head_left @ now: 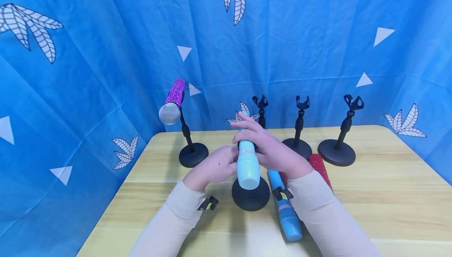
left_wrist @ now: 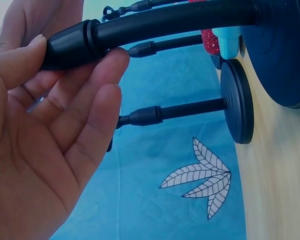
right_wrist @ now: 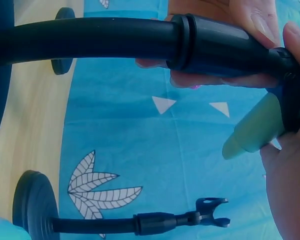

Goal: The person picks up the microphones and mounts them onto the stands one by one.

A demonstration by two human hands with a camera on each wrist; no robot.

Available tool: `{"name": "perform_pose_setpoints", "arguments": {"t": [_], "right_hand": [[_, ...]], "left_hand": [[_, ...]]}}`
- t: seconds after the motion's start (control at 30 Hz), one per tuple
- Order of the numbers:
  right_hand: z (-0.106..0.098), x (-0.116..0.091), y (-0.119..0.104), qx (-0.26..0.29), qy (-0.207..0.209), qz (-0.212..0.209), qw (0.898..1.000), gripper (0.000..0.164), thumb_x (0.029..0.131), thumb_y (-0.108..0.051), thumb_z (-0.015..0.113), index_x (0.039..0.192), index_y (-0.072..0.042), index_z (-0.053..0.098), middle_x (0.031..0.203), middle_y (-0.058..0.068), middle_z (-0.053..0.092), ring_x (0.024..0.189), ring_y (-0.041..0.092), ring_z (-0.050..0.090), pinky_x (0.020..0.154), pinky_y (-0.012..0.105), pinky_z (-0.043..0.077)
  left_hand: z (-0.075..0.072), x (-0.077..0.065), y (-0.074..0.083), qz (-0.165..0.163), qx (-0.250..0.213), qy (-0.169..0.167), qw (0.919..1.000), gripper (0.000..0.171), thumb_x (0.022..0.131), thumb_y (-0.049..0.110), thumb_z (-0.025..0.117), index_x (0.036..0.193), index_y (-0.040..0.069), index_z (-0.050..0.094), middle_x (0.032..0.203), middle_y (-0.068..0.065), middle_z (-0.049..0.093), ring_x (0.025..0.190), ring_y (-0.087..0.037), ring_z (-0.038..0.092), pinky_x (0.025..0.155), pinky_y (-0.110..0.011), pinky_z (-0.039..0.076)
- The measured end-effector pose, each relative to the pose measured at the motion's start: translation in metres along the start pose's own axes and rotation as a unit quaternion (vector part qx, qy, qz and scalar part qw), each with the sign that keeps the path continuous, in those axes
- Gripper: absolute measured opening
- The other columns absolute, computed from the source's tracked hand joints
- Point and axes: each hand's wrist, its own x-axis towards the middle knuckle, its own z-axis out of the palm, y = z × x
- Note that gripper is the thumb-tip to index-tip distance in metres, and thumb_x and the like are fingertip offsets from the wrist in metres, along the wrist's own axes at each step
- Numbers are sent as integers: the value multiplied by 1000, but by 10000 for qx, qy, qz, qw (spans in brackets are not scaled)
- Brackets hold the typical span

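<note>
A pale mint-green microphone (head_left: 248, 170) lies in the clip of the nearest black stand, tilted with its thick end toward me. My right hand (head_left: 272, 147) holds it from the right, fingers over its top. In the right wrist view the clip (right_wrist: 290, 107) wraps round the microphone. My left hand (head_left: 219, 164) grips the stand just below the clip. The left wrist view shows thumb and fingers pinching the stand's thick upper collar (left_wrist: 70, 45). This stand's round base (head_left: 250, 200) is on the table under the microphone.
A purple glitter microphone (head_left: 174, 96) sits in a stand at the back left. Three more stands (head_left: 262, 106) with bare clips line the back. A blue microphone (head_left: 289, 221) and a red glitter one (head_left: 319, 166) lie by my right forearm. A blue curtain (head_left: 300, 33) hangs behind.
</note>
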Motion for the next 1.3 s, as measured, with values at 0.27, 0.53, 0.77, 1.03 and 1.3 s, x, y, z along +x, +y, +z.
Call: {"name": "perform_pose_setpoints", "arguments": {"t": [0.27, 0.53, 0.77, 1.03, 1.3], "right_hand": [[-10, -4, -17, -863, -328, 1276, 9875, 83, 82, -14, 86, 152, -26, 42, 167, 0, 15, 148, 31, 28, 92, 45, 55], [-24, -10, -30, -856, -576, 3079, 9458, 92, 88, -35, 81, 161, -23, 25, 153, 7, 45, 135, 31, 49, 97, 52, 51], [-21, -18, -25, -562, -1584, 3341, 9274, 56, 91, -40, 76, 138, -16, 56, 120, -1, 69, 113, 23, 66, 91, 47, 55], [-5, -24, -18, 184, -1529, 2891, 9448, 53, 90, -34, 79, 136, -17, 58, 118, -5, 70, 105, 17, 67, 90, 46, 55], [4, -24, -11, 41, -1452, 2818, 9484, 41, 91, -28, 78, 128, -15, 64, 106, -7, 71, 90, 11, 66, 88, 43, 55]], "left_hand": [[3, 0, -1, -247, -218, -17, 9995, 20, 102, 17, 56, 118, 8, 65, 107, 1, 68, 92, -14, 62, 84, -34, 52], [2, -1, -1, -429, -267, -16, 9987, 26, 100, 16, 57, 124, 10, 66, 112, 1, 69, 94, -13, 63, 87, -36, 53], [-1, -2, 1, -447, -177, 266, 9985, 23, 100, 20, 60, 120, 15, 70, 112, 3, 70, 94, -12, 64, 84, -35, 53], [-1, -3, 3, -447, -52, 708, 9965, 22, 97, 18, 68, 118, 15, 72, 110, 2, 70, 94, -13, 63, 82, -33, 54], [0, -2, 3, -449, -32, 737, 9963, 19, 96, 15, 68, 115, 12, 73, 105, 1, 70, 87, -14, 61, 78, -32, 53]]}}
